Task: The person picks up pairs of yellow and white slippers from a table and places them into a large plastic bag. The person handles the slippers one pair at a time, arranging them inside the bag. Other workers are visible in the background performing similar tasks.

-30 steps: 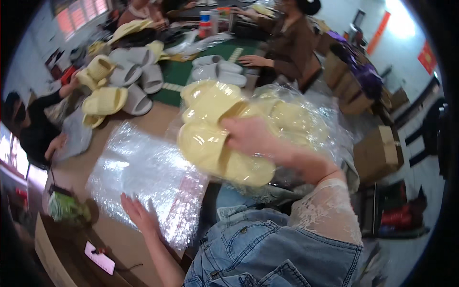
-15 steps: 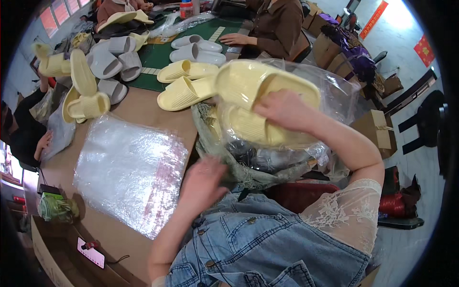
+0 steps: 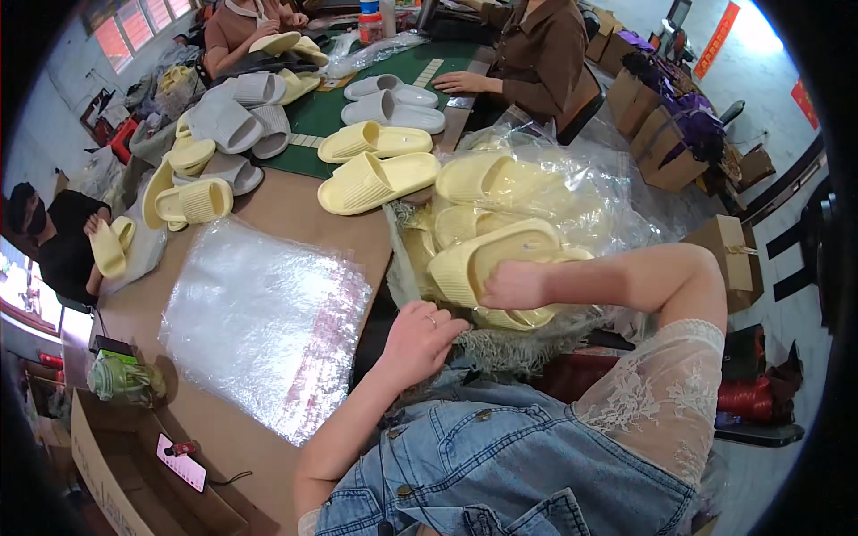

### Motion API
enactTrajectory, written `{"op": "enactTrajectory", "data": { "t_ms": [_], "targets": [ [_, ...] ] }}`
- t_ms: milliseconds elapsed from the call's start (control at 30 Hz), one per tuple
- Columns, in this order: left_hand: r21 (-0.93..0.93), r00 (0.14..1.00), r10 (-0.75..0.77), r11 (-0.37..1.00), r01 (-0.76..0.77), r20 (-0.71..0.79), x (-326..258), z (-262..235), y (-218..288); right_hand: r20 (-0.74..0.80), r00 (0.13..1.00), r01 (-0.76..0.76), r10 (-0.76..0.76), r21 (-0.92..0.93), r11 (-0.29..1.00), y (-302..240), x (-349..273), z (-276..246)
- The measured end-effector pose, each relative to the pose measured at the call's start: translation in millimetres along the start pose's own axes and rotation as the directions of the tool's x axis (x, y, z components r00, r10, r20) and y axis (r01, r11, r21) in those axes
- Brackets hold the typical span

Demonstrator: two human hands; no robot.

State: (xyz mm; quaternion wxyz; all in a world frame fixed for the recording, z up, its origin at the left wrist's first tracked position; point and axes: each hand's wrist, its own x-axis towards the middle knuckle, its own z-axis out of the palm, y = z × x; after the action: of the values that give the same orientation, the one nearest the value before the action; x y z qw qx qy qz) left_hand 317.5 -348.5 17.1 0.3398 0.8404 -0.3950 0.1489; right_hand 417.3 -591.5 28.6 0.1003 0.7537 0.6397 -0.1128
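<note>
My right hand [image 3: 517, 284] grips a pale yellow slipper [image 3: 487, 261] at the mouth of a big clear plastic bag [image 3: 572, 192] stuffed with several more yellow slippers. My left hand [image 3: 418, 338] rests on the bag's crumpled lower edge near my lap, fingers curled over the plastic. A stack of flat clear plastic bags [image 3: 264, 322] lies on the brown table [image 3: 286, 210] to the left of my hands. A pair of yellow slippers [image 3: 375, 179] lies on the table beyond the bag.
Grey and yellow slippers [image 3: 223, 125] pile up at the far left. A person in brown [image 3: 541, 49] sits across at a green mat [image 3: 331, 107]. Another person [image 3: 63, 241] sits left. Cardboard boxes [image 3: 733, 259] stand to the right. A phone [image 3: 181, 462] lies near the front corner.
My right hand lowered the yellow slipper from above the bag down to its opening. My left hand moved right from the flat bags to the big bag's edge.
</note>
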Motion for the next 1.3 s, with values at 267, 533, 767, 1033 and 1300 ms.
{"op": "enactTrajectory", "data": {
  "t_ms": [267, 533, 767, 1033, 1300],
  "targets": [
    [-0.005, 0.997, 0.047, 0.999, -0.048, -0.065, 9, -8, 7, 0.017, 0.997, 0.075, -0.08, 0.213, 0.974, 42, 53, 3],
    [-0.033, 0.995, 0.082, 0.996, -0.08, 0.062, -7, -6, 7, -0.123, 0.983, 0.16, -0.139, 0.176, 0.971, 55, 145, 120],
    [0.029, 0.981, -0.195, 0.98, 0.195, 0.004, -29, -76, 11, 0.285, 0.941, -0.02, -0.181, 0.583, 0.812, 66, 117, -71],
    [0.482, 0.62, -0.732, 0.45, 0.752, -0.283, -150, -133, -50, -0.205, 0.81, -0.543, 0.549, 0.087, 0.835, 187, 185, -96],
    [0.263, 0.583, -0.688, 0.523, 0.811, -0.432, -206, -126, -61, -0.411, 0.596, -0.561, 0.69, 0.402, 0.724, 223, 251, -16]
  ]
}}
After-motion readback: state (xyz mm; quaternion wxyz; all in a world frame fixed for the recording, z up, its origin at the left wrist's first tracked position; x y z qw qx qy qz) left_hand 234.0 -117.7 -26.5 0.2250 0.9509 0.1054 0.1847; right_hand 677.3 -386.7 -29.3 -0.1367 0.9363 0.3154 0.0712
